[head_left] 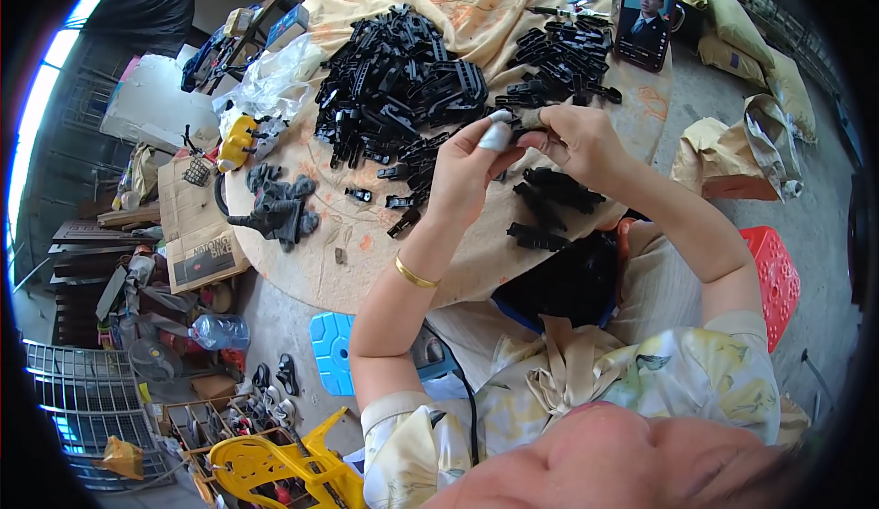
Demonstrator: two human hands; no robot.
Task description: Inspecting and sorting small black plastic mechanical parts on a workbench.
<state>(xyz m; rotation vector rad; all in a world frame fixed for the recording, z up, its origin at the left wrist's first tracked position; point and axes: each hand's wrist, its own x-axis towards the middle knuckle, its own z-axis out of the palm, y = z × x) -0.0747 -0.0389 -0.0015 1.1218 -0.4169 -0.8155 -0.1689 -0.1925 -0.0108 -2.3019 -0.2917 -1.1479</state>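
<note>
Over the near part of a cloth-covered round table (339,276), my two hands meet around a small black plastic piece (518,130), mostly hidden by fingers. My left hand (465,163), with a white wrapping on its thumb, pinches it from the left. From the right, my right hand (582,143) grips it too, a tan covering on one finger. Just beyond lies a large heap of black plastic parts (394,79), with a smaller pile of black parts (560,65) at the far right. Several black pieces (560,189) rest beneath my right hand.
Dark gloves (279,205) and a yellow toy-like object (238,141) lie at the table's left. A phone (645,19) stands upright at the far right. A black container (563,280) sits at my lap. A blue stool (331,353) and a red stool (771,276) flank me.
</note>
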